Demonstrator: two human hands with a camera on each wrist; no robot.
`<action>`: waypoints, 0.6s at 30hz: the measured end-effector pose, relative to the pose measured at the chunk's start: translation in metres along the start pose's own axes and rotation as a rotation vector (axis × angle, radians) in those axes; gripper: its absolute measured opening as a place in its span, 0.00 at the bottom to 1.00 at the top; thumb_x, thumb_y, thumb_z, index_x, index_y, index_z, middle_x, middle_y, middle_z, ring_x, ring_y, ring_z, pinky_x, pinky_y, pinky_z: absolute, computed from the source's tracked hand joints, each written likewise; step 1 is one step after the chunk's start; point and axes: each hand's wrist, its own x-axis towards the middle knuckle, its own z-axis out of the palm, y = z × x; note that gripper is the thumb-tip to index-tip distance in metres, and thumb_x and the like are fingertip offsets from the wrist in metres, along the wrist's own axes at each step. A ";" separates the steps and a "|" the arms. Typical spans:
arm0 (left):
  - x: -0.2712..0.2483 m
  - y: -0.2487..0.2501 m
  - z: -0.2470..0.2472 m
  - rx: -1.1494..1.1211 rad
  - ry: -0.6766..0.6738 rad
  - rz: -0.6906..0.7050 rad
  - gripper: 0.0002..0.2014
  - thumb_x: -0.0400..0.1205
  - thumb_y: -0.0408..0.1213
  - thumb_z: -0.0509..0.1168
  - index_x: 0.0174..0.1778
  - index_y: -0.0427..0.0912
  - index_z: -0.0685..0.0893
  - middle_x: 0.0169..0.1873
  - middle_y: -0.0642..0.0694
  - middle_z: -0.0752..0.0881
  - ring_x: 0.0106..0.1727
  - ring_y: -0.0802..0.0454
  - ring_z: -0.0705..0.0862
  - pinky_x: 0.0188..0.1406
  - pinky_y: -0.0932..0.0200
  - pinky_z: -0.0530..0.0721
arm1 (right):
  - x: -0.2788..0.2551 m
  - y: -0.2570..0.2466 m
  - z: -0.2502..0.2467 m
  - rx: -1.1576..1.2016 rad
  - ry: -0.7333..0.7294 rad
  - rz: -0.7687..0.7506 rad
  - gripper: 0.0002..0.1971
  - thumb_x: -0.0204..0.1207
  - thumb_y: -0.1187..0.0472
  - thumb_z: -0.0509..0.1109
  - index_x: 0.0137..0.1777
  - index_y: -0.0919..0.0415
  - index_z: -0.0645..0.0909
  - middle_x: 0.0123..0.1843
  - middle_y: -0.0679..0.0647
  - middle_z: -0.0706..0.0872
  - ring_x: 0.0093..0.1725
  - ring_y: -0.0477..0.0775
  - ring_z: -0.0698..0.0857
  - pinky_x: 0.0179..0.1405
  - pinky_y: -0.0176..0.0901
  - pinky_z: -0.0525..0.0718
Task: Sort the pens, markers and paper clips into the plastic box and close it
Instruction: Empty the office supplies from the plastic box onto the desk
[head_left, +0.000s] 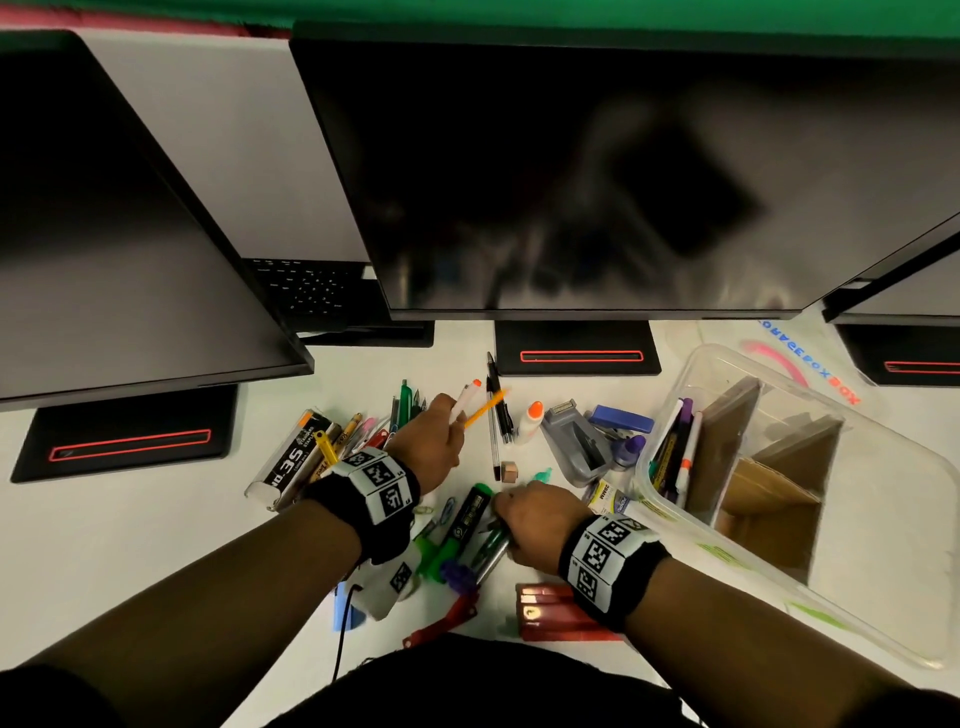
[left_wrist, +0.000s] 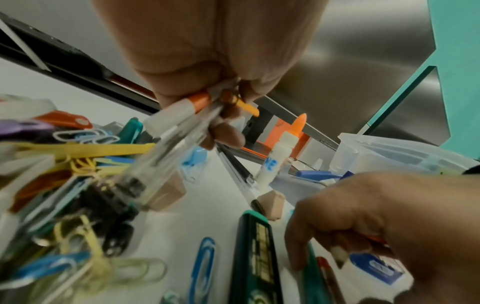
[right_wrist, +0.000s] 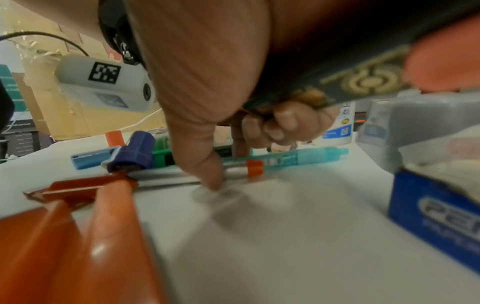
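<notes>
**Mia:** Look at the left side of the desk first. The paper clips lie in a messy heap with yellow bands. They could get missed, or come up all hooked together.

**Ben:** And the left hand?

**Mia:** Its fingers are curled round a small bunch: a white marker with an orange end, a clear pen and a yellow pen. That is a lot for one hand. If the hold goes loose, one may slide out and roll off.

**Ben:** What about the right hand?

**Mia:** It already holds a dark green marker in its curled fingers, and its thumb reaches down for a thin pen. Grabbing more could make it drop the marker.

**Ben:** Where is the plastic box?

**Mia:** Far right, open, with some pens already in the nearest slot. Its card walls look wobbly. Things might land in the wrong slot, and long pens sticking up could stop the lid from shutting.
</notes>
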 end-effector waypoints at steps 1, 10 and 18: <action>-0.001 0.000 0.001 0.034 -0.009 0.010 0.08 0.86 0.36 0.52 0.58 0.41 0.71 0.39 0.44 0.81 0.38 0.47 0.81 0.38 0.52 0.83 | -0.001 0.001 0.000 -0.008 -0.008 0.006 0.17 0.74 0.60 0.66 0.62 0.63 0.75 0.59 0.61 0.83 0.57 0.64 0.81 0.53 0.53 0.81; -0.008 0.001 0.019 0.360 -0.238 -0.013 0.12 0.85 0.30 0.52 0.64 0.36 0.70 0.38 0.46 0.76 0.40 0.46 0.77 0.36 0.59 0.72 | -0.005 0.008 0.004 -0.049 -0.014 0.058 0.14 0.76 0.60 0.60 0.59 0.60 0.81 0.60 0.61 0.81 0.59 0.64 0.79 0.57 0.52 0.79; -0.004 -0.003 0.009 0.215 -0.091 -0.038 0.07 0.84 0.37 0.55 0.54 0.39 0.73 0.39 0.43 0.79 0.38 0.44 0.79 0.37 0.55 0.77 | -0.019 0.018 -0.010 0.105 0.144 0.135 0.18 0.77 0.48 0.59 0.57 0.59 0.80 0.55 0.60 0.82 0.57 0.62 0.80 0.52 0.48 0.77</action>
